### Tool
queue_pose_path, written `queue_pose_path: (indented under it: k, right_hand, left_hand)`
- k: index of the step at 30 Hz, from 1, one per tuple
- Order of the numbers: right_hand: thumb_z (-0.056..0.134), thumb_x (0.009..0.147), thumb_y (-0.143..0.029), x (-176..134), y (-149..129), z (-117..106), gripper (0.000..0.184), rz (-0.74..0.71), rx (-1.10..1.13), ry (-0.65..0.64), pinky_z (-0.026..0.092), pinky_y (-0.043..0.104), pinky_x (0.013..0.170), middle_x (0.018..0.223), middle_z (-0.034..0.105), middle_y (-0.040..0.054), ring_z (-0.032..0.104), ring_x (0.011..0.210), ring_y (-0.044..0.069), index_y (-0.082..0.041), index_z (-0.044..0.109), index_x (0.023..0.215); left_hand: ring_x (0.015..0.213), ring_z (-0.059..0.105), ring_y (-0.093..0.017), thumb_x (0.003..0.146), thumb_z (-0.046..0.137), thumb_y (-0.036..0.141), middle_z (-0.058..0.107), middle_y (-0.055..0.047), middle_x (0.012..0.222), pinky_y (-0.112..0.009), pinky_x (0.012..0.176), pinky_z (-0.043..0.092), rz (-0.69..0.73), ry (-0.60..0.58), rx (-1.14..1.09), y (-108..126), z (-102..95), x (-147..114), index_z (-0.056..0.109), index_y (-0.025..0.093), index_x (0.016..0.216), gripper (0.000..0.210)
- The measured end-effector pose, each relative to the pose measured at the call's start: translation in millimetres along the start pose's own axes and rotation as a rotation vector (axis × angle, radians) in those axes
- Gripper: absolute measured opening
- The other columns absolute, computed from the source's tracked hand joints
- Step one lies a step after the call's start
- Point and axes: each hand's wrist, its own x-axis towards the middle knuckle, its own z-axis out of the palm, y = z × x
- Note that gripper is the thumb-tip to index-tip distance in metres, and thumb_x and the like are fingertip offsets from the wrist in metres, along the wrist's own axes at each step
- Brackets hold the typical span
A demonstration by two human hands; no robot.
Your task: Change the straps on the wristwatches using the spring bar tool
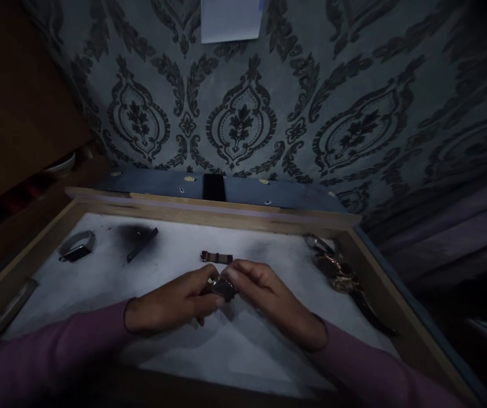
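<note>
Between my two hands is a round, dark watch case [223, 288], held above the white-lined tray [175, 362]. My left hand [179, 297] grips it from the left, thumb along its near side and forefinger at its top edge. The fingers of my right hand [264, 289] are closed at the case's upper right edge; whether they pinch some small part there is hidden. Just beyond my fingertips a short brown watch strap [217, 258] with a buckle lies flat on the lining.
A watch with a grey band [77, 246] and a dark narrow bar-shaped tool [142, 245] lie left. Several watches [341, 283] line the right side. Wooden walls [209, 209] edge the tray; a black phone [214, 187] stands behind, before patterned wallpaper [243, 119].
</note>
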Motion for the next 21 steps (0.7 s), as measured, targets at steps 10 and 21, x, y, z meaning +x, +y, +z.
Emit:
queue_pose_path:
  k: [10, 21]
  right_hand:
    - [0.069, 0.083, -0.035, 4.2, 3.7, -3.6, 0.017, -0.15, -0.013, 0.109, 0.047, 0.025, 0.064, 0.073, 0.064, -0.0008, 0.057, 0.067, 0.012, -0.019, 0.071, 0.085]
    - [0.073, 0.08, -0.033, 4.4, 3.2, -8.4, 0.022, -0.162, -0.021, 0.084, 0.048, 0.026, 0.068, 0.084, 0.069, 0.0018, 0.061, 0.074, 0.014, -0.021, 0.072, 0.098]
  left_hand:
    - [0.049, 0.032, -0.004, 0.078, 0.07, 0.037, 0.042, 0.007, 0.067, -0.019, 0.045, 0.036, -0.107, 0.031, -0.287, 12.7, -10.2, 4.1, 0.054, 0.016, 0.095, 0.031]
    - [0.045, 0.017, -0.003, 0.07, 0.074, 0.051, 0.032, 0.01, 0.052, -0.02, 0.042, 0.008, -0.22, 0.107, -0.416, 17.2, -13.7, 4.2, 0.047, 0.017, 0.069, 0.044]
